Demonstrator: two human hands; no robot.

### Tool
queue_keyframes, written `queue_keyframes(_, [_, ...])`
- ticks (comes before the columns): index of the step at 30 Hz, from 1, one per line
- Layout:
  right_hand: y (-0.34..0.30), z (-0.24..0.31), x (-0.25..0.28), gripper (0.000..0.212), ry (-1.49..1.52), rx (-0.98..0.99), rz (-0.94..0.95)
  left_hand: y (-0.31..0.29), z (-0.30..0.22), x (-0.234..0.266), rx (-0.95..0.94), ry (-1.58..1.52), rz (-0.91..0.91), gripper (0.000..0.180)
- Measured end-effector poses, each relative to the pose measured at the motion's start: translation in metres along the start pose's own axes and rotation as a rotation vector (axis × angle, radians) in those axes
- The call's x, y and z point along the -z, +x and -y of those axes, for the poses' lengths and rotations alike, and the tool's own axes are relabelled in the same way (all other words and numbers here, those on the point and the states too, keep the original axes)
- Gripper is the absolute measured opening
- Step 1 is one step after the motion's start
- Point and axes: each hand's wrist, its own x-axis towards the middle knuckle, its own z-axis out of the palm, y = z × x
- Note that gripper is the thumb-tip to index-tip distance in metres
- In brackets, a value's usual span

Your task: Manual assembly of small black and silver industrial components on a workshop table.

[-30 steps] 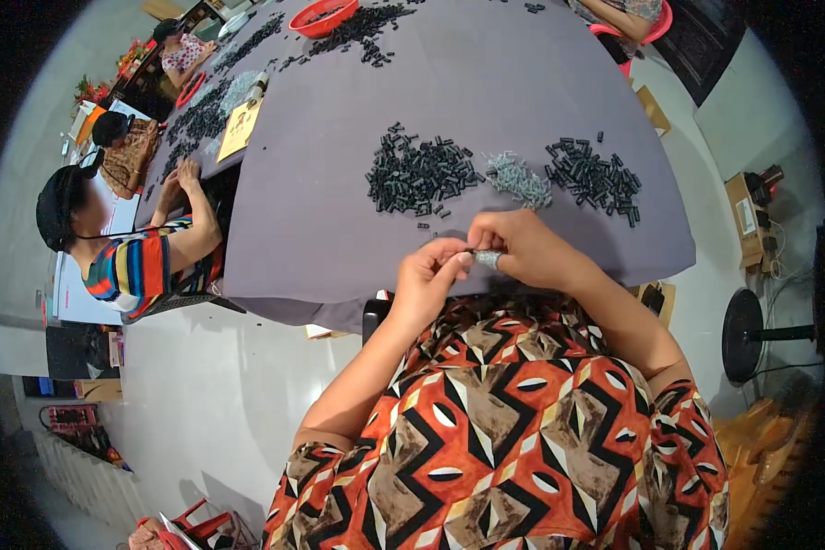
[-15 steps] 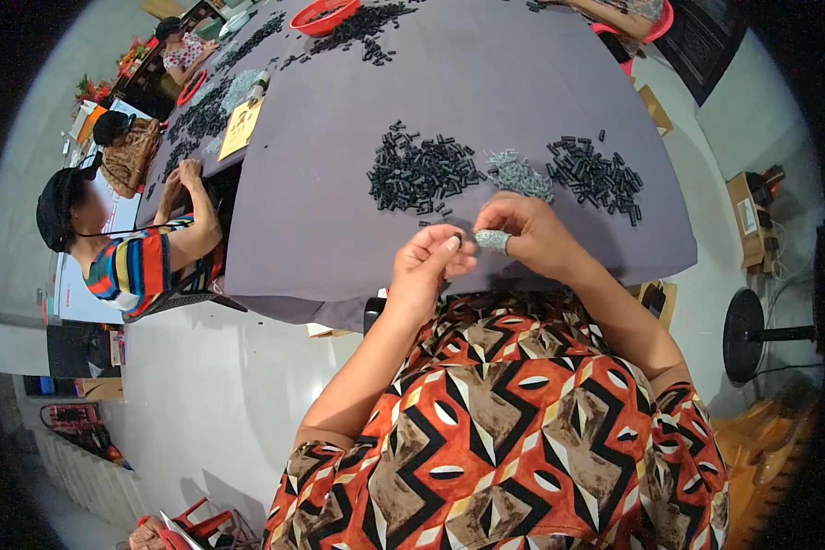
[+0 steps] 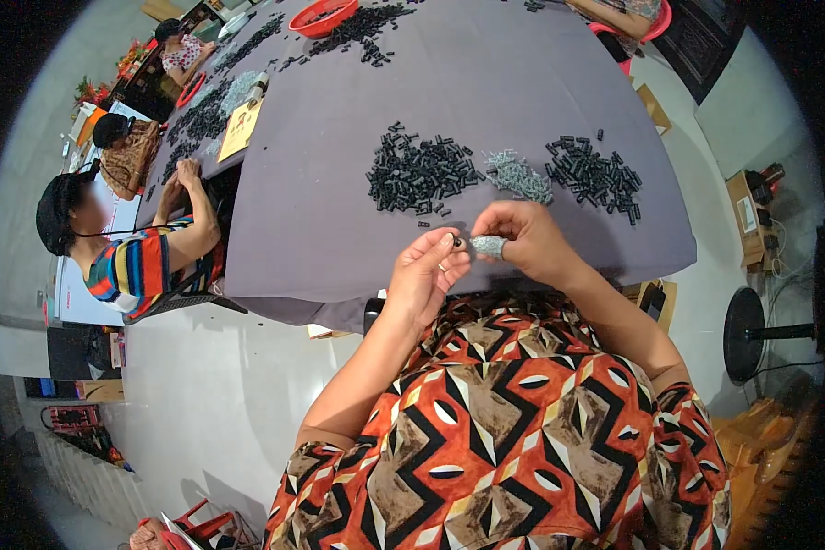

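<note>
My left hand (image 3: 424,270) is closed, pinching a small black cylinder (image 3: 458,243) between thumb and forefinger. Just to its right, my right hand (image 3: 530,240) has its fingers pressed together. At its fingertips is a rounded, speckled grey piece (image 3: 489,246); I cannot tell whether it is held or wrapped round a finger. The fingertips of both hands are close together above the near table edge. Beyond them lie a heap of short black cylinders (image 3: 422,172), a small pile of thin grey metal pieces (image 3: 517,176) and a second black heap (image 3: 594,177).
A grey cloth covers the table (image 3: 312,202). At its far side a red basin (image 3: 324,16) stands by more black pieces. A person in a striped top (image 3: 151,261) sits at the left, near a yellow card (image 3: 240,131). A black stand (image 3: 747,335) is on the right.
My left hand has turned slightly and shows the end of the black cylinder more plainly. My right hand has shifted a little down and left.
</note>
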Motion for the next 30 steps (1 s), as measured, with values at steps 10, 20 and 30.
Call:
queue_keyframes(10, [0.002, 0.014, -0.009, 0.006, -0.273, 0.045, -0.079, -0.003, 0.005, -0.006, 0.022, -0.060, 0.009, 0.012])
queue_keyframes(20, [0.008, -0.001, -0.001, 0.012, -0.156, 0.080, 0.003, -0.005, 0.012, -0.009, 0.082, -0.135, -0.022, 0.013])
queue_keyframes(30, [-0.001, -0.002, -0.005, 0.011, -0.100, 0.000, 0.001, -0.004, 0.016, -0.008, 0.103, -0.124, 0.023, 0.018])
